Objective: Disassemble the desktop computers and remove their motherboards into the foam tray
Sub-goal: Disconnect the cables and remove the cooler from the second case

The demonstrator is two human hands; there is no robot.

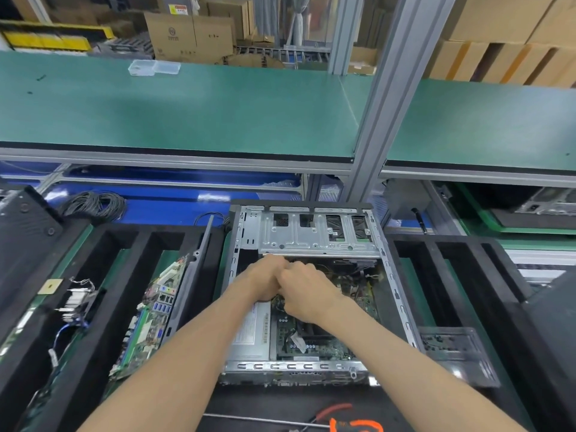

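Both hands are down inside the open case (311, 232), which lies flat on the bench right in front of me. The left hand (265, 280) and right hand (304, 289) meet knuckle to knuckle just below the drive cage (318, 233), fingers on both curled inward. Whether they are pinching a cable or a connector, I cannot tell; the fingertips are tucked under and hidden.

The motherboard (314, 344) I'm after sits in the case floor, under and behind my right wrist, its green surface showing near the front edge. A silver power supply (251, 333) lies beside it, under the left forearm.

To my left is the foam tray (103, 307), black with long slots. One board (149, 316) stands tilted on edge in a slot, ports facing up. In the next slot further left sits another board (74, 304) with a heatsink and loose wires.

On my right there's a second foam tray (436, 244), and a clear plastic piece (452, 347) lying across it. Orange-handled pliers (343, 419) lie at the near edge. On the green shelf (218, 113) above sits a clear box (154, 67).
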